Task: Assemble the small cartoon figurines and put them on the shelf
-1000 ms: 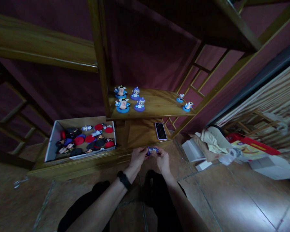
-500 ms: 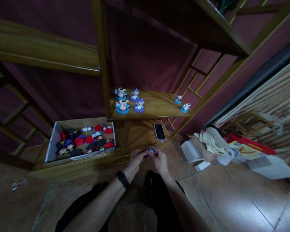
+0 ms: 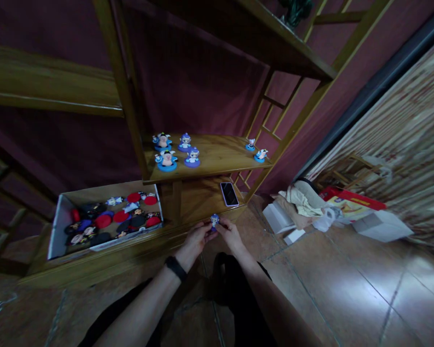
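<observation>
Between my two hands, just in front of the low shelf, a small purple-and-white figurine [image 3: 214, 221] stands upright. My left hand [image 3: 198, 238] is closed on its lower part from the left. From the right, the fingers of my right hand [image 3: 230, 234] grip it too. Several similar figurines are on the wooden shelf [image 3: 217, 152] above: a pink pig figurine [image 3: 167, 159] on a blue base and a purple-haired figurine [image 3: 192, 157] are at its left. Another pig figurine [image 3: 261, 155] and a small figurine [image 3: 250, 144] stand at its right end.
An open cardboard box [image 3: 56, 231] full of figurines with red, black and purple bases sits at the left. A phone [image 3: 229, 193] lies on the lower board. White boxes [image 3: 279, 218], cloth [image 3: 298, 202] and a red package [image 3: 354, 198] lie on the tiled floor at right.
The figurine has been turned from lying sideways to upright between my hands. My view has shifted, so the shelf and box appear farther left.
</observation>
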Tool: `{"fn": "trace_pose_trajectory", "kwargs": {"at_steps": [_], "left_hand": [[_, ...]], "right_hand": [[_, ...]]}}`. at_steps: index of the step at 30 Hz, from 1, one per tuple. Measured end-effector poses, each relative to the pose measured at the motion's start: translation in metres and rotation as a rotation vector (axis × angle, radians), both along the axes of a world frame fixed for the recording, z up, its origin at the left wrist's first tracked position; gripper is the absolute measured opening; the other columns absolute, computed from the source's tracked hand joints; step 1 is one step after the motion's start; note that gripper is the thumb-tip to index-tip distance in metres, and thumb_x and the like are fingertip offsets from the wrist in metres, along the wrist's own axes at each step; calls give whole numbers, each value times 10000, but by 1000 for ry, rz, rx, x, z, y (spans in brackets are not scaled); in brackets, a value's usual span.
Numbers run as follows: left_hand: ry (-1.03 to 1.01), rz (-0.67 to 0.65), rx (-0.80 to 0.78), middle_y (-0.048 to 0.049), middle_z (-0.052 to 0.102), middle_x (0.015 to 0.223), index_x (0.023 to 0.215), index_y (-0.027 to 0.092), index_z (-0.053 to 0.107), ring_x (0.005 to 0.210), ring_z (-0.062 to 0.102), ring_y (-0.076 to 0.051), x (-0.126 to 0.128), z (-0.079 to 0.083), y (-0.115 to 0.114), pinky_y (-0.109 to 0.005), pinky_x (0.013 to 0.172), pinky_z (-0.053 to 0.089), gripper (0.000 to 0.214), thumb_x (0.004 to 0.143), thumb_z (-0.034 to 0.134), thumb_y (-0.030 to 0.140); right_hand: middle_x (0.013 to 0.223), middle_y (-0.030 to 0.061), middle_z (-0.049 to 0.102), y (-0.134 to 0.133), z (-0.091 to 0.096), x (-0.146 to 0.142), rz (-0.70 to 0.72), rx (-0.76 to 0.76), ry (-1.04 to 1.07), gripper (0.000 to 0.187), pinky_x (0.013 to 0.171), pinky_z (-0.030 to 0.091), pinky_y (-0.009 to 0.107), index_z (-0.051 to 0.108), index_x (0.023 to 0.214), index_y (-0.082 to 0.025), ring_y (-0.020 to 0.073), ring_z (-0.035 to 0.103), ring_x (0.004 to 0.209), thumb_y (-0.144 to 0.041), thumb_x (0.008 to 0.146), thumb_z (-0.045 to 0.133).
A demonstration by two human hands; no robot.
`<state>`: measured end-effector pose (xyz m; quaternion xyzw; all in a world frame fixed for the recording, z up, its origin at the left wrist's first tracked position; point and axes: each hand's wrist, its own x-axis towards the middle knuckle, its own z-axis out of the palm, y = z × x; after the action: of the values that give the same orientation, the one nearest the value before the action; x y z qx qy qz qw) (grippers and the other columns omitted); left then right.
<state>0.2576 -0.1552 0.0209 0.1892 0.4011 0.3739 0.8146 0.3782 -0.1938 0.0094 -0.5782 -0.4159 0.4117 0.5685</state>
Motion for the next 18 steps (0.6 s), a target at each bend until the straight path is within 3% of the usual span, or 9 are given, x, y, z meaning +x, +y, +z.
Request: {"fn": "trace_pose_trajectory", "kwargs": {"at_steps": [7,11,18], "left_hand": [[19,-111,-9,-67,705,824,853,130,634,719,680,-161,5,-1,7,-302,731,566,214,695,663,-12],[112,-82,-4,-40,688,765,824,133,616,667,664,-131,10,-4,9,-240,666,553,249,665,661,-54],[78,-58,34,-43,693,803,844,134,620,701,665,-131,16,-8,8,-247,688,554,263,661,660,-49]], "right_hand": [[827,44,733,-4,11,4,-1,-82,261,353,816,516,349,725,835,-167,193,670,783,-418,591,765],[814,40,729,-4,11,7,7,-116,256,354,808,512,337,725,824,-165,183,667,766,-414,576,775],[821,36,734,-4,9,12,-6,-88,295,310,760,517,307,728,796,-173,177,662,768,-386,577,779]]}}
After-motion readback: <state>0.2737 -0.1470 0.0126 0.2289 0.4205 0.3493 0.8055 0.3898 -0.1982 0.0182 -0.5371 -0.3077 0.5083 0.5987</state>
